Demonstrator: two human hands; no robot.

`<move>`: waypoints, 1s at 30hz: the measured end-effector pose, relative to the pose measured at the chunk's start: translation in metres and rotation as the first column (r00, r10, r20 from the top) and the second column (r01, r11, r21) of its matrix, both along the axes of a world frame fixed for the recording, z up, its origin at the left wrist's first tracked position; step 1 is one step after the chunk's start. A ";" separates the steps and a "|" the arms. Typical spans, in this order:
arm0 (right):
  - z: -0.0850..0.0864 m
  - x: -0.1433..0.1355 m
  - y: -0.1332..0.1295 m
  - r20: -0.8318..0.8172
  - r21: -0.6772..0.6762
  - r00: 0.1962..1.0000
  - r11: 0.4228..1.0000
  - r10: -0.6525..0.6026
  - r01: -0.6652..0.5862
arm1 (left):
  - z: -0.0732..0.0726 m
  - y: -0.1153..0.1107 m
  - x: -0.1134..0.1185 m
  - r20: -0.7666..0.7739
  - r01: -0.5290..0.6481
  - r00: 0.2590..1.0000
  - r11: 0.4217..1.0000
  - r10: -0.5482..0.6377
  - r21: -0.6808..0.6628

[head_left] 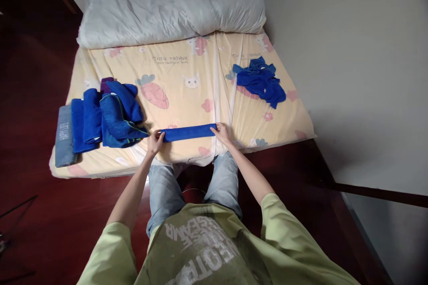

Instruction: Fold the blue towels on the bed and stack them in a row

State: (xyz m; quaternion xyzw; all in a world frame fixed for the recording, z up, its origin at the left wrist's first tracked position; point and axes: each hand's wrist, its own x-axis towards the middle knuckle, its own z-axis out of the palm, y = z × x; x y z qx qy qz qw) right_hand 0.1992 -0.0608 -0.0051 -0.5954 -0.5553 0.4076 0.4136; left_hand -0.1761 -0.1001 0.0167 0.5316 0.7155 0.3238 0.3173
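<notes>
A blue towel (189, 132), folded into a long narrow strip, lies near the front edge of the bed between my hands. My left hand (155, 141) pinches its left end, thumb on top. At the right end, my right hand (220, 133) grips the cloth in the same way. Just left of my left hand sits a loose blue towel with green edging (117, 120), its corner reaching toward my fingers. Beside it are folded blue towels (87, 120) and a grey-blue folded towel with white lettering (65, 136).
A crumpled pile of blue cloths (262, 81) lies on the right of the bed. A rolled grey-white quilt (174, 4) spans the back. The patterned bed sheet (180, 69) has wrinkles. A wall (351, 75) rises on the right, with dark red floor (100, 205) around the bed.
</notes>
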 end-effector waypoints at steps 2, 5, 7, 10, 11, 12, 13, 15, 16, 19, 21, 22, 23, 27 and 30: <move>0.001 -0.001 0.001 -0.003 -0.012 1.000 1.000 -0.010 0.010 | 0.001 0.004 0.001 -0.016 -0.007 1.000 1.000 0.007 -0.020; 0.006 -0.003 0.002 0.014 -0.045 0.999 0.998 -0.033 0.034 | 0.003 0.007 0.003 -0.050 -0.013 0.999 1.000 0.012 -0.026; 0.008 -0.004 0.001 0.019 -0.058 0.998 0.997 -0.052 0.053 | 0.005 0.007 0.004 -0.066 -0.012 0.998 1.000 0.011 -0.024; 0.010 -0.005 0.000 0.016 -0.065 0.996 0.994 -0.083 0.084 | 0.007 0.006 0.006 -0.076 -0.021 0.997 0.999 0.019 -0.026; 0.009 -0.006 -0.001 0.024 -0.062 0.996 0.994 -0.090 0.091 | 0.008 0.006 0.007 -0.079 -0.027 0.997 0.999 0.024 -0.029; 0.008 -0.006 -0.001 0.040 -0.057 0.995 0.994 -0.093 0.096 | 0.008 0.006 0.007 -0.084 -0.031 0.996 0.999 0.028 -0.030; 0.007 -0.007 -0.001 0.062 -0.050 0.994 0.994 -0.094 0.097 | 0.007 0.006 0.008 -0.089 -0.033 0.996 0.999 0.031 -0.029; 0.005 -0.008 -0.001 0.115 -0.042 0.990 0.995 -0.087 0.092 | 0.005 0.005 0.008 -0.094 -0.025 0.995 1.000 0.024 -0.014; 0.005 -0.008 -0.001 0.140 -0.046 0.987 0.995 -0.080 0.087 | 0.004 0.005 0.007 -0.097 -0.016 0.995 1.000 0.016 0.003; 0.011 -0.008 -0.004 0.207 -0.050 0.976 0.995 -0.073 0.085 | 0.004 0.000 0.002 -0.149 -0.001 0.989 0.996 0.015 0.093; 0.021 -0.008 -0.009 0.255 0.022 0.959 0.992 -0.124 0.122 | 0.009 -0.006 -0.004 -0.229 0.034 0.973 0.982 0.010 0.187; 0.026 -0.009 -0.014 0.267 0.079 0.950 0.986 -0.165 0.149 | 0.013 -0.010 -0.006 -0.277 0.076 0.961 0.970 -0.009 0.232; 0.032 -0.011 -0.019 0.259 0.131 0.944 0.976 -0.203 0.174 | 0.017 -0.014 -0.007 -0.325 0.133 0.945 0.955 -0.041 0.267; 0.044 -0.030 -0.051 0.009 0.016 0.977 0.977 -0.215 0.215 | 0.033 -0.028 0.002 -0.472 0.411 0.841 0.880 -0.265 0.239; 0.041 -0.047 -0.069 -0.251 -0.338 0.942 0.932 -0.223 0.130 | 0.033 -0.032 0.019 -0.518 0.551 0.751 0.821 -0.409 0.150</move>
